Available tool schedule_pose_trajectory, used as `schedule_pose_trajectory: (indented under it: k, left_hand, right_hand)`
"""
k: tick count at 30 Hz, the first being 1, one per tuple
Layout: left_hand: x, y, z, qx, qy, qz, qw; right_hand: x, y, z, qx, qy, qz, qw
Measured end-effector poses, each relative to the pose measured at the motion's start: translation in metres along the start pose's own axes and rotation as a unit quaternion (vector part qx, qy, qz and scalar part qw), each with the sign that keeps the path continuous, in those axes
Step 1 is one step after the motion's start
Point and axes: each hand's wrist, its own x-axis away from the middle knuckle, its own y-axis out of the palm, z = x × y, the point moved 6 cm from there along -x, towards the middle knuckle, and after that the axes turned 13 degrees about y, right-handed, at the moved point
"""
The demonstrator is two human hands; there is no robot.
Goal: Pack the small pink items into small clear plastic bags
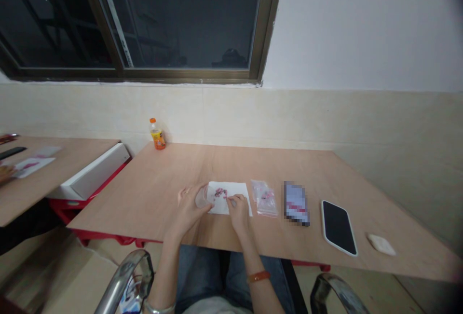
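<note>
My left hand (191, 204) is closed around a small clear round container (201, 198), tipped over the left side of a white sheet (237, 191). Several small pink and dark red pieces (220, 192) lie in a loose cluster on the sheet. Just right of the cluster, my right hand (238, 208) has its fingers pinched together over the paper. Whatever sits between those fingertips is too small to make out. To the right of the sheet lies a clear plastic bag (265, 200) with a few small pink pieces inside.
A phone with a lit, blurred screen (296, 204), a dark-screened tablet (339, 227) and a whitish flat object (381, 244) lie along the right of the wooden table (144, 203). An orange drink bottle (158, 135) stands at the back left. A second table (79, 152) is at left, with another person's hand.
</note>
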Motion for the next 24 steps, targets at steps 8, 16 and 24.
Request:
schedule_pose_trajectory:
  k: [8,16,24]
  left_hand:
    - [0.004,0.008,-0.001,-0.001,0.006,-0.009,1.000]
    - [0.004,0.011,0.003,0.021,0.028,0.006,0.999]
    - [0.002,0.002,0.000,0.038,0.002,0.009,0.999]
  right_hand:
    - [-0.005,-0.053,-0.056,-0.173,-0.003,0.056,0.983]
    - [0.010,-0.045,-0.098,-0.174,-0.056,-0.053,0.982]
    - [0.005,0.003,-0.029,-0.039,-0.021,-0.038,0.998]
